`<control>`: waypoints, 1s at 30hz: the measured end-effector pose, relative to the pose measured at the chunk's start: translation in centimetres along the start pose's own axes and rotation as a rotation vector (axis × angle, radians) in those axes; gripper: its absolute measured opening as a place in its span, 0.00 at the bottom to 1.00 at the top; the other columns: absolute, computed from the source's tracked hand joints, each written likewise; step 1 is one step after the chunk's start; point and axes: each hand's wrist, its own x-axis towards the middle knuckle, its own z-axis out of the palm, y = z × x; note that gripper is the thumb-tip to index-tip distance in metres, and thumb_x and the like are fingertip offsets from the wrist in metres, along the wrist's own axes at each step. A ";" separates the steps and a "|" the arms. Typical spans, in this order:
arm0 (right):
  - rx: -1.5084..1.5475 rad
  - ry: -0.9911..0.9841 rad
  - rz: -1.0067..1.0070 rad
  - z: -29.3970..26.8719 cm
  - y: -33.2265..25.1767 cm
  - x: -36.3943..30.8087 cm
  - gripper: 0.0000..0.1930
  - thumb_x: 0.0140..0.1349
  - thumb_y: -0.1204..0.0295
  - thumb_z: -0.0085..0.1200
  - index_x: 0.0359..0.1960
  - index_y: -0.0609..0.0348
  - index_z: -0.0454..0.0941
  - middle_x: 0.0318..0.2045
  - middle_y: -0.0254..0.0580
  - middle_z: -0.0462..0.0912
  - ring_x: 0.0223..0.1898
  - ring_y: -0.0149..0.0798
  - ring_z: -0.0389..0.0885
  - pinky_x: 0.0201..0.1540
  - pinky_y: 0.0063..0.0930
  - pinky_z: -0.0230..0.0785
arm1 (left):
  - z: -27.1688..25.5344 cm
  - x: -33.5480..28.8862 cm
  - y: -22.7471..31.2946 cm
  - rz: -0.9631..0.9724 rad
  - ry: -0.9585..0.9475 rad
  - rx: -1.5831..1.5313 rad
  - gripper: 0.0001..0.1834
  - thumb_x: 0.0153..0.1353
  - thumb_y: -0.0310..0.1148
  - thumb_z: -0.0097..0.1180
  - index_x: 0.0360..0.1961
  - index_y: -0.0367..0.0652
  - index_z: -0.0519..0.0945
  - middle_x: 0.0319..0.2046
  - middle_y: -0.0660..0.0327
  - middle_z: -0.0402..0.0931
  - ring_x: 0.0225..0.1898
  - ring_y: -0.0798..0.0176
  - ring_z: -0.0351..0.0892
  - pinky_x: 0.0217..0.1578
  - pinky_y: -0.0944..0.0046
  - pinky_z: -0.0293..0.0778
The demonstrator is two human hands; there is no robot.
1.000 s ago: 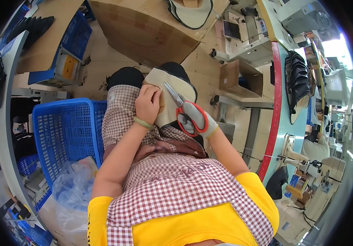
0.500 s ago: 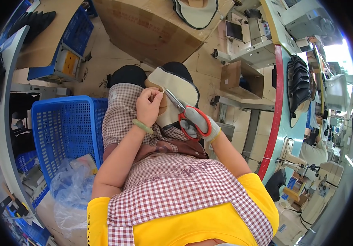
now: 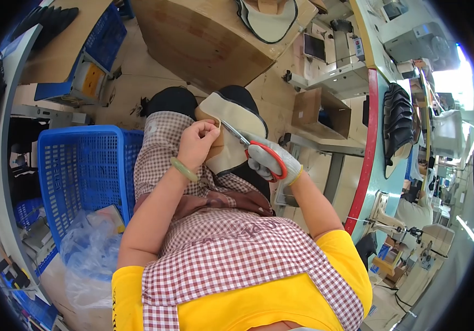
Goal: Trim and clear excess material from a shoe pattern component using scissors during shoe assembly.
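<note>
A cream piece with black edging and a tan part [image 3: 239,117], like a shoe upper, lies over my knees. My left hand [image 3: 198,144], bare and with a pale green bangle [image 3: 184,169] on its wrist, pinches at the tan part's edge. Whatever thin bit sits between those fingertips is too small to name. In a grey-white glove, my right hand [image 3: 264,163] grips red-handled scissors [image 3: 237,134]. Their metal blades point up and left, with the tips beside my left fingertips at the tan edge.
At my left stands a blue plastic basket [image 3: 80,176], a clear plastic bag [image 3: 89,251] by its near side. Ahead is a large cardboard box [image 3: 204,47] carrying a similar cream piece [image 3: 270,25]. Stacked black pieces [image 3: 398,118] lie on the red-edged workbench [image 3: 370,143] at right.
The scissors' red handles look closer together, and my right hand has turned slightly. My left hand keeps its pinch at nearly the same spot on the piece.
</note>
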 end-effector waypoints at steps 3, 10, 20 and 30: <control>-0.089 -0.006 0.020 -0.4 -1.0 0.6 0.25 0.64 0.54 0.51 0.61 0.46 0.67 0.22 0.27 0.72 0.16 0.19 0.65 0.17 0.13 0.59 | -0.5 0.1 0.6 -0.039 -0.089 -0.059 0.05 0.57 0.27 0.59 0.28 0.35 0.80 0.44 0.60 0.74 0.31 0.76 0.70 0.36 0.74 0.69; -0.202 0.013 0.046 -0.1 -3.9 0.5 0.18 0.63 0.54 0.51 0.46 0.51 0.72 0.22 0.28 0.72 0.16 0.19 0.64 0.17 0.12 0.56 | -1.8 0.1 1.5 -0.095 -0.296 -0.095 0.05 0.58 0.28 0.57 0.30 0.37 0.79 0.55 0.60 0.67 0.45 0.72 0.70 0.48 0.71 0.65; -0.021 -0.102 0.144 -2.8 -4.0 1.5 0.18 0.62 0.53 0.53 0.43 0.52 0.73 0.22 0.30 0.73 0.15 0.20 0.66 0.14 0.13 0.54 | -3.2 0.8 1.5 -0.152 -0.397 -0.196 0.04 0.57 0.27 0.59 0.29 0.37 0.79 0.54 0.60 0.67 0.40 0.75 0.72 0.45 0.73 0.68; -0.114 -0.055 0.109 -1.9 -4.6 2.4 0.18 0.63 0.54 0.53 0.43 0.55 0.73 0.21 0.28 0.74 0.16 0.19 0.68 0.14 0.11 0.55 | -3.7 1.1 1.3 -0.121 -0.476 -0.095 0.03 0.57 0.27 0.59 0.28 0.39 0.79 0.54 0.62 0.64 0.45 0.74 0.70 0.50 0.71 0.65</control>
